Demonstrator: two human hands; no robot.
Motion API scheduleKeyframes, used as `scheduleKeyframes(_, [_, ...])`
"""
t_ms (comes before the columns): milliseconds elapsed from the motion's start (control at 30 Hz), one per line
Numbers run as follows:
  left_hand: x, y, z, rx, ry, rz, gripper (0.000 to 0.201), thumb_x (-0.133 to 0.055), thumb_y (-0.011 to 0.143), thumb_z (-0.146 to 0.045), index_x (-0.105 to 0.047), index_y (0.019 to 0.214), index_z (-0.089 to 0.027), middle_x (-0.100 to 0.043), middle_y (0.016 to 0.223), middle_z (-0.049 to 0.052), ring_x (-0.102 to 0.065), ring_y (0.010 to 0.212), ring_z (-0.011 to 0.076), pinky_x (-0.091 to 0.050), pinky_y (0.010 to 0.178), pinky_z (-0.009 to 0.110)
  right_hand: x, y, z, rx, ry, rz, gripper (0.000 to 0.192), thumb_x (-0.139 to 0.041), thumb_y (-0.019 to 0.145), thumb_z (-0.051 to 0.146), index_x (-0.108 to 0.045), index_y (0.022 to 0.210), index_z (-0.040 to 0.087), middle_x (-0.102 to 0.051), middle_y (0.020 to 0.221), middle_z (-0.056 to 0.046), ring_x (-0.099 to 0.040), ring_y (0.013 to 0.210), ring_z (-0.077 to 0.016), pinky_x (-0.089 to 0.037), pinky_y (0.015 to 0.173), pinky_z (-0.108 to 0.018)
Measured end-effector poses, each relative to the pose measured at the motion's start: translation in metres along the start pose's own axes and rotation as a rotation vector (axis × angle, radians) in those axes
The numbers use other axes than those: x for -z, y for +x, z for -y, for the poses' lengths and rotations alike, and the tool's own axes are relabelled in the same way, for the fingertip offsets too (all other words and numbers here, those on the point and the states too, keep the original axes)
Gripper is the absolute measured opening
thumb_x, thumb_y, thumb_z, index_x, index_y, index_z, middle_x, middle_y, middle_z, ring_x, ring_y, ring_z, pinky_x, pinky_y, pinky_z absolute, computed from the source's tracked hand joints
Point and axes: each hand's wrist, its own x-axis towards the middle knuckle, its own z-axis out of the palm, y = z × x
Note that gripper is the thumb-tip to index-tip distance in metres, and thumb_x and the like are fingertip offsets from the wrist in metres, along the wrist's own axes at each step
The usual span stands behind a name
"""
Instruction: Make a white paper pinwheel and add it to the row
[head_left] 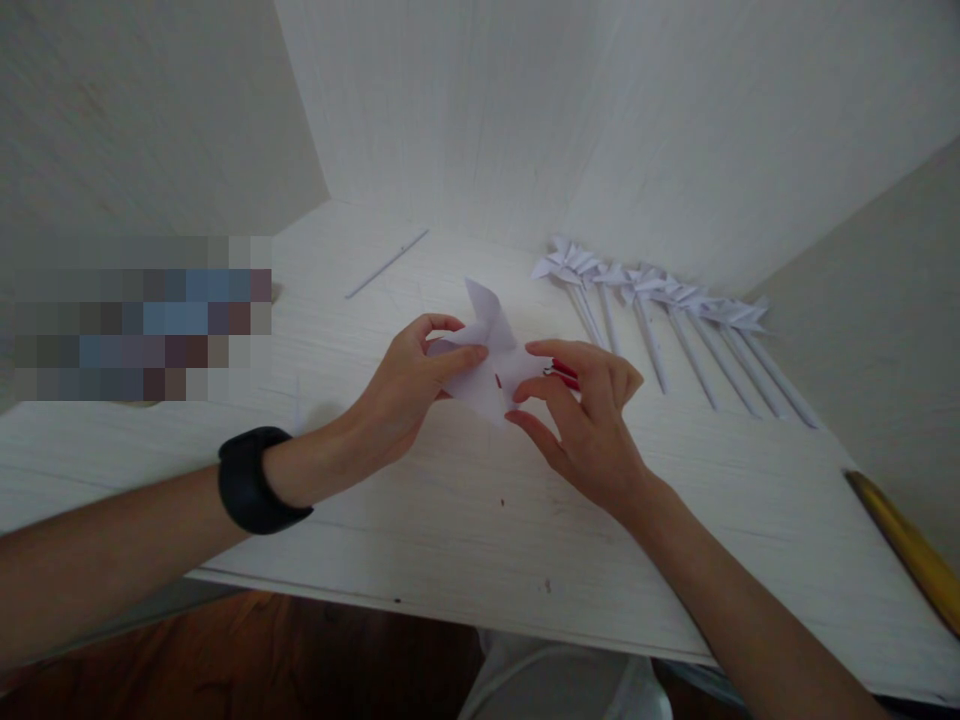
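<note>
Left hand (401, 385), centre of frame: closed, thumb above and fingers beneath, pinching a folded white paper (469, 388). The paper is raised in pointed blades, held above the white table (450, 510). Right hand (596, 430), just right of centre: half curled, fingertips at the paper's right edge — firmness of contact cannot be determined. A red item (566, 372), partly hidden, shows among its fingers. Paper pinwheels (641, 290) on sticks lie in a row, right of upper centre; one thin stick (388, 263) lies apart, upper left of centre.
</note>
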Motion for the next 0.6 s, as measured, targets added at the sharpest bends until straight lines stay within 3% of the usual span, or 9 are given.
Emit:
scheduleKeyframes(433, [-0.0017, -0.0043, 0.0015, 0.057, 0.052, 0.052, 0.034, -0.067, 0.071, -0.020, -0.048, 0.099, -0.016, -0.062, 0.080, 0.002, -0.058, 0.062, 0.0111, -0.046, 0.051, 0.020, 0.0017, 0.0010, 0.0006, 0.026, 0.034, -0.040, 0.011, -0.060, 0.083, 0.024, -0.052, 0.091, 0.024, -0.061, 0.113, -0.006, -0.053, 0.103, -0.0229, -0.029, 0.085, -0.038])
scheduleKeyframes(600, [-0.0022, -0.0042, 0.0015, 0.083, 0.039, 0.066, 0.035, -0.066, 0.072, -0.019, -0.047, 0.100, -0.016, -0.063, 0.083, 0.004, -0.060, 0.064, 0.0118, -0.048, 0.052, 0.020, 0.0035, 0.0023, 0.0003, 0.098, 0.065, -0.061, 0.010, -0.059, 0.084, 0.023, -0.052, 0.091, 0.024, -0.066, 0.101, -0.002, -0.055, 0.094, -0.0189, -0.029, 0.083, -0.037])
